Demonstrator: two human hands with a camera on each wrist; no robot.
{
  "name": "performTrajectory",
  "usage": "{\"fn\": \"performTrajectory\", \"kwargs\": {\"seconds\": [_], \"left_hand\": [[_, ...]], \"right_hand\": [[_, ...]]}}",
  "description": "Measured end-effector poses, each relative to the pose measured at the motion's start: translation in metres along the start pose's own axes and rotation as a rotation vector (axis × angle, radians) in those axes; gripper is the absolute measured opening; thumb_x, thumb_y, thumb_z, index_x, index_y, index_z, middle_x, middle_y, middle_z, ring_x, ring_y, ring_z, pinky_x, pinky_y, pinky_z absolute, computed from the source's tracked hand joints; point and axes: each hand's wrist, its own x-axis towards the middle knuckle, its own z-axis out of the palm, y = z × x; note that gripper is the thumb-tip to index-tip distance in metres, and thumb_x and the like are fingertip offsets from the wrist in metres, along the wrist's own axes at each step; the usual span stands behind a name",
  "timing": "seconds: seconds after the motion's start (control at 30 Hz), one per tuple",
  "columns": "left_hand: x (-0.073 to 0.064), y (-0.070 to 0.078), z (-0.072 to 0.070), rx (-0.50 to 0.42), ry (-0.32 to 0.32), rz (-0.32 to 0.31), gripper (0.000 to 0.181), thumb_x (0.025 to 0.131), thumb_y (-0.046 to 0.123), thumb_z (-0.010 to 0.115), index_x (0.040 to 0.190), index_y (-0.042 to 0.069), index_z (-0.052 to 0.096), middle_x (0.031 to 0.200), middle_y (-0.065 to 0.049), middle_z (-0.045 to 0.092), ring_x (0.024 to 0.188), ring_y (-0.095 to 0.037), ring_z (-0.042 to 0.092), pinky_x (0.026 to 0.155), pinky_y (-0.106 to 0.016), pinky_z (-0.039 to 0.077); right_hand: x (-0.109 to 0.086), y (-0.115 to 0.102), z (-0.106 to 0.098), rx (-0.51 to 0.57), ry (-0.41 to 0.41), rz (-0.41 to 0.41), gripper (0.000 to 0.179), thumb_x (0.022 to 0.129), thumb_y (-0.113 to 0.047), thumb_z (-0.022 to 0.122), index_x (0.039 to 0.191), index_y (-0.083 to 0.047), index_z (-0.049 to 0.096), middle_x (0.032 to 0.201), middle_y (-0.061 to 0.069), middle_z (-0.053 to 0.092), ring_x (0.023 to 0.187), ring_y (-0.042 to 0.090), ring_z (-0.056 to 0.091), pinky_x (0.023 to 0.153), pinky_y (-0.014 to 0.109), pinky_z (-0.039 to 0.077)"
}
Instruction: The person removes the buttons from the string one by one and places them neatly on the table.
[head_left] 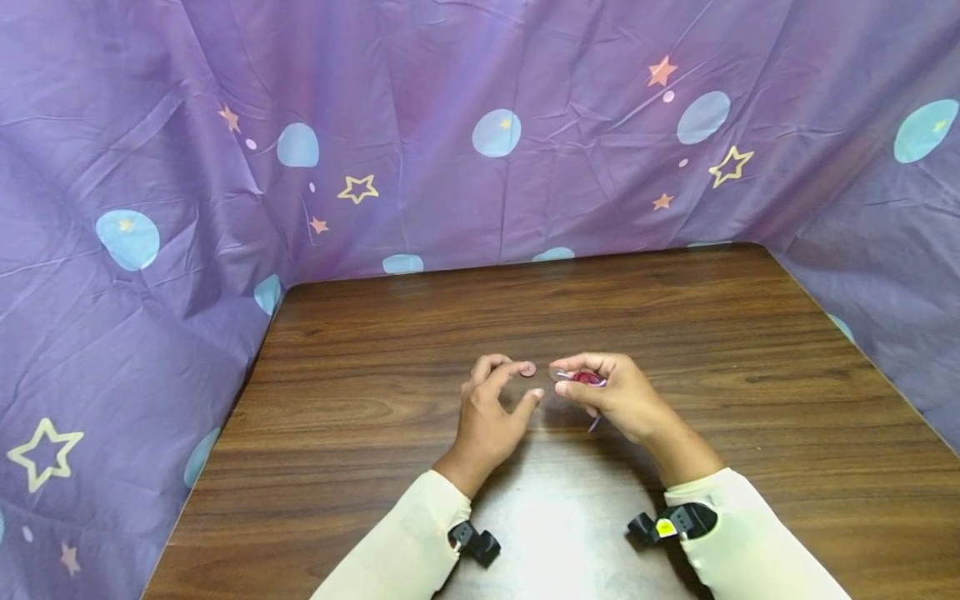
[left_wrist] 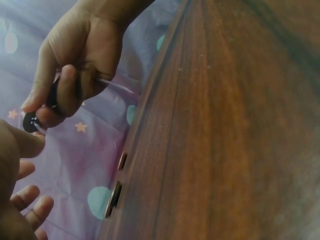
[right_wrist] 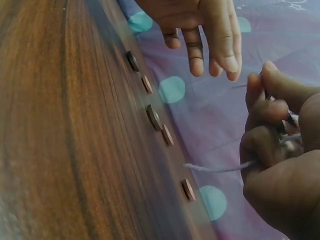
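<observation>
White string (right_wrist: 215, 169), held above the table (head_left: 360, 342) by the curled fingers of the right hand (head_left: 618, 396), which also pinch 1 dark button (left_wrist: 30, 121). The left hand (head_left: 489, 408), fingers parted, grips nothing. A loosened pinch could drop the button; a tug could draw out the tail (head_left: 595, 423). Its long axis points nearward, slightly leftward, in the head view.

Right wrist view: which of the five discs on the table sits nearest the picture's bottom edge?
The reddish disc, pictured below the free end of the pale string; all four others sit higher up.
</observation>
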Motion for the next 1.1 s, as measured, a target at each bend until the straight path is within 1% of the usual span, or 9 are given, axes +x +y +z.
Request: {"fn": "performTrajectory", "kwargs": {"seconds": [0.17,0.3,0.4,0.47,0.57,0.63,0.9,1.0,1.1], "left_hand": [[0.0002,-0.0015,0.0000,-0.041,0.014,0.046,0.033,0.087,0.009,0.088,0.119,0.010,0.079,0.117,-0.011,0.070,0.114,-0.030,0.066,0.101,-0.047,0.053],[0.0004,-0.0011,-0.0007,-0.084,-0.009,0.050,0.033,0.089,0.007,0.087,0.121,0.007,0.078,0.118,-0.013,0.069,0.111,-0.032,0.068,0.105,-0.048,0.050],[0.0005,-0.0008,-0.0011,-0.132,-0.040,0.032,0.032,0.091,0.007,0.086,0.122,0.005,0.077,0.119,-0.016,0.070,0.112,-0.035,0.069,0.111,-0.050,0.046],[0.0003,-0.0007,-0.0012,-0.165,-0.060,0.015,0.033,0.093,0.007,0.085,0.124,0.003,0.076,0.120,-0.017,0.069,0.113,-0.038,0.070,0.114,-0.048,0.049],[-0.0001,-0.0001,-0.0013,-0.204,-0.083,-0.004,0.033,0.094,0.007,0.083,0.126,0.002,0.076,0.121,-0.018,0.070,0.113,-0.041,0.070,0.110,-0.045,0.056],[-0.0002,0.0007,-0.0013,-0.224,-0.093,-0.010,0.033,0.095,0.007,0.083,0.127,0.001,0.076,0.122,-0.018,0.070,0.111,-0.041,0.071,0.103,-0.045,0.061],[0.0005,0.0023,-0.0008,-0.279,-0.117,-0.060,0.031,0.095,0.007,0.083,0.124,-0.002,0.078,0.122,-0.018,0.076,0.103,-0.034,0.073,0.089,-0.043,0.064],[0.0014,0.0027,-0.0011,-0.290,-0.126,-0.066,0.030,0.094,0.006,0.083,0.122,-0.004,0.078,0.115,-0.019,0.077,0.101,-0.034,0.073,0.086,-0.042,0.064],[0.0020,0.0029,-0.0018,-0.291,-0.136,-0.072,0.030,0.093,0.005,0.083,0.122,-0.004,0.079,0.109,-0.019,0.076,0.098,-0.035,0.072,0.084,-0.039,0.063]], "right_hand": [[0.0007,-0.0001,-0.0011,-0.045,0.047,-0.008,0.035,0.096,0.001,0.078,0.127,0.015,0.070,0.088,-0.013,0.082,0.056,0.004,0.053,0.048,0.022,0.045],[0.0014,0.0014,-0.0027,-0.078,0.075,-0.021,0.032,0.093,0.000,0.082,0.121,0.013,0.073,0.093,-0.011,0.083,0.060,0.004,0.056,0.048,0.023,0.046],[0.0020,0.0023,-0.0032,-0.095,0.082,-0.022,0.030,0.090,0.001,0.084,0.116,0.014,0.073,0.100,-0.005,0.085,0.064,0.002,0.058,0.047,0.023,0.045],[0.0024,0.0026,-0.0027,-0.108,0.082,-0.026,0.028,0.090,0.002,0.084,0.113,0.014,0.073,0.107,0.007,0.085,0.068,0.002,0.061,0.047,0.023,0.045],[0.0026,0.0031,-0.0018,-0.122,0.078,-0.030,0.025,0.089,0.003,0.084,0.109,0.014,0.073,0.118,0.027,0.079,0.071,0.001,0.062,0.046,0.022,0.044],[0.0022,0.0035,-0.0011,-0.135,0.077,-0.034,0.024,0.089,0.003,0.084,0.107,0.014,0.074,0.124,0.036,0.074,0.071,0.001,0.062,0.046,0.022,0.045],[0.0014,0.0061,0.0007,-0.153,0.050,-0.027,0.026,0.087,0.004,0.085,0.109,0.014,0.074,0.134,0.040,0.067,0.068,0.001,0.059,0.046,0.022,0.046],[0.0017,0.0065,0.0011,-0.175,0.047,-0.036,0.024,0.088,0.004,0.085,0.108,0.013,0.075,0.130,0.039,0.070,0.081,-0.003,0.063,0.046,0.023,0.047],[0.0016,0.0060,0.0013,-0.193,0.047,-0.049,0.022,0.088,0.003,0.085,0.107,0.011,0.076,0.124,0.034,0.074,0.107,-0.002,0.066,0.046,0.025,0.049]]}}
